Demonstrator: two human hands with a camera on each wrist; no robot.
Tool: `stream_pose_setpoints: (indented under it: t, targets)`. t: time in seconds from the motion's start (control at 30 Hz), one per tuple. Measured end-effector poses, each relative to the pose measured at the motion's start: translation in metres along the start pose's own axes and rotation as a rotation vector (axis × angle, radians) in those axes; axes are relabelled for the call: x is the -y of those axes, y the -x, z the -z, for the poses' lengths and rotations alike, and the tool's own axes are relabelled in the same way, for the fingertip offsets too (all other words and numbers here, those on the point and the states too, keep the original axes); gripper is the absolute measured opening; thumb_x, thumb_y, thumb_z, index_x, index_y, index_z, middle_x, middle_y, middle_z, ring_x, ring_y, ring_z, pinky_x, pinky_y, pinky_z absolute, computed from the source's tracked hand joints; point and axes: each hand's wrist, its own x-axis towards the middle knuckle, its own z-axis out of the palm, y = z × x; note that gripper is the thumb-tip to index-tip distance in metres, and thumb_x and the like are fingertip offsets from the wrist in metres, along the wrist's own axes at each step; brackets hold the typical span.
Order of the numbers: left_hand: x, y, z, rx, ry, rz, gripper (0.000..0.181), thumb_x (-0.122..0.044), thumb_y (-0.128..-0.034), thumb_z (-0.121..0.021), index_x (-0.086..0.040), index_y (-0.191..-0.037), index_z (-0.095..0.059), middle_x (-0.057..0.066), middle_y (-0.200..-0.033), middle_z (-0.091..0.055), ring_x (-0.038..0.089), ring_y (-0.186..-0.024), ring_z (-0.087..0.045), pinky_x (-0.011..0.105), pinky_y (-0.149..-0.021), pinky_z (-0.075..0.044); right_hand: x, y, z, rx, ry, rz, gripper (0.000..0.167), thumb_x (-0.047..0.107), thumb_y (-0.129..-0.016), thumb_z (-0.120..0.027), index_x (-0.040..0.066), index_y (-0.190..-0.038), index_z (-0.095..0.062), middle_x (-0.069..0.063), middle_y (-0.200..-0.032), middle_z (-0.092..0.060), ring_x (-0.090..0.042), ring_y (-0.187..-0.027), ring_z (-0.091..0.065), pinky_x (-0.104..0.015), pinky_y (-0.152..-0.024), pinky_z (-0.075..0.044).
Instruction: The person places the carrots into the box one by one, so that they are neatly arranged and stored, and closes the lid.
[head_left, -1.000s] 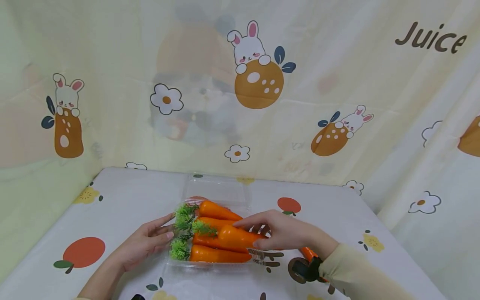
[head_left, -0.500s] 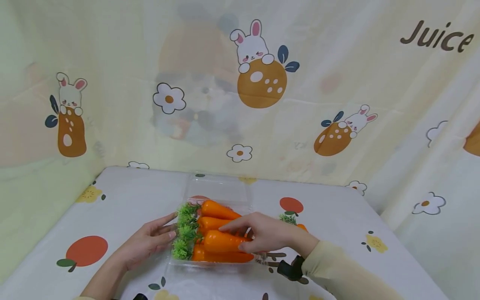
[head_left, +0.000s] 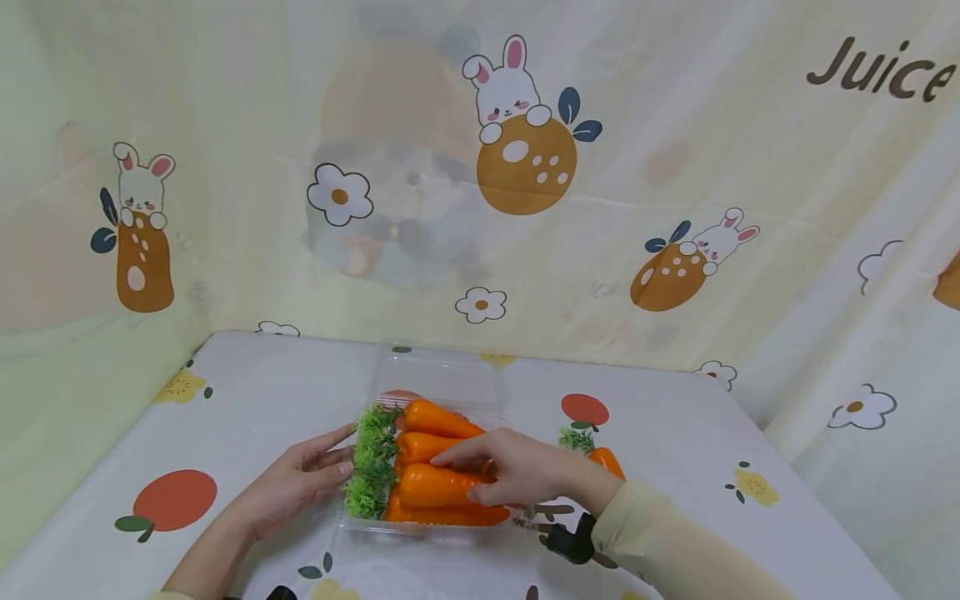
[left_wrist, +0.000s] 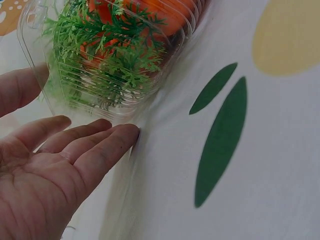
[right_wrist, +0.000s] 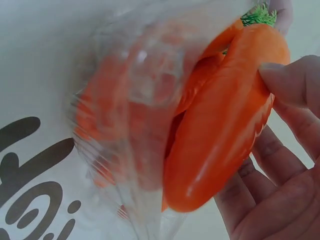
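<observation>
A clear plastic clamshell box (head_left: 420, 530) stands in mid-table with its lid folded back. Several orange carrots with green tops lie in it side by side, tops to the left. My right hand (head_left: 517, 471) holds the upper carrot (head_left: 435, 485) between thumb and fingers, over the others. In the right wrist view the thumb presses that carrot (right_wrist: 220, 120) near its leafy end. At the box's left end, my left hand (head_left: 292, 492) has its fingers extended. Its fingertips are close to the ribbed wall in the left wrist view; I cannot tell whether all touch.
Another carrot (head_left: 606, 461) lies on the table to the right, partly behind the right forearm. The box's transparent lid (head_left: 442, 372) lies toward the back. A printed cloth (head_left: 262, 375) covers the table, and a printed curtain (head_left: 405, 275) hangs behind it.
My right hand has moved left with the carrot, whose top now lines up with the other green tops. The carrot on the right is more exposed. My left hand stays at the box.
</observation>
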Motion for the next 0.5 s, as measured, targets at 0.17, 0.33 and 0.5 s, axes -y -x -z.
stream_pose_setpoints:
  t: [0.17, 0.33, 0.5]
  targets:
    - [0.0000, 0.0004, 0.0005, 0.007, 0.008, -0.009, 0.079, -0.023, -0.1044, -0.060, 0.003, -0.162, -0.012, 0.036, -0.161, -0.023, 0.047, -0.147, -0.038, 0.044, -0.110, -0.051, -0.0010, -0.0034, -0.0024, -0.011, 0.008, 0.019, 0.047, 0.008, -0.095, -0.068, 0.023, -0.140, -0.064, 0.008, -0.136, -0.067, -0.002, -0.120, -0.062, -0.019, -0.098, -0.053]
    - [0.0005, 0.0001, 0.0005, 0.002, 0.005, -0.008, 0.079, -0.023, -0.1040, -0.060, 0.003, -0.162, -0.013, 0.036, -0.161, -0.024, 0.046, -0.146, -0.041, 0.044, -0.108, -0.052, -0.0031, -0.0054, -0.0055, -0.037, 0.009, 0.001, 0.044, 0.009, -0.095, -0.071, 0.022, -0.137, -0.066, 0.008, -0.131, -0.069, -0.002, -0.115, -0.064, -0.018, -0.098, -0.053]
    - [0.0015, -0.0001, 0.0011, -0.004, -0.005, -0.011, 0.078, -0.023, -0.1045, -0.059, 0.003, -0.162, -0.012, 0.036, -0.161, -0.025, 0.047, -0.146, -0.041, 0.046, -0.108, -0.052, -0.0023, -0.0067, -0.0082, -0.056, 0.049, -0.022, 0.044, 0.008, -0.094, -0.072, 0.020, -0.136, -0.067, 0.008, -0.125, -0.071, -0.001, -0.105, -0.063, -0.018, -0.095, -0.054]
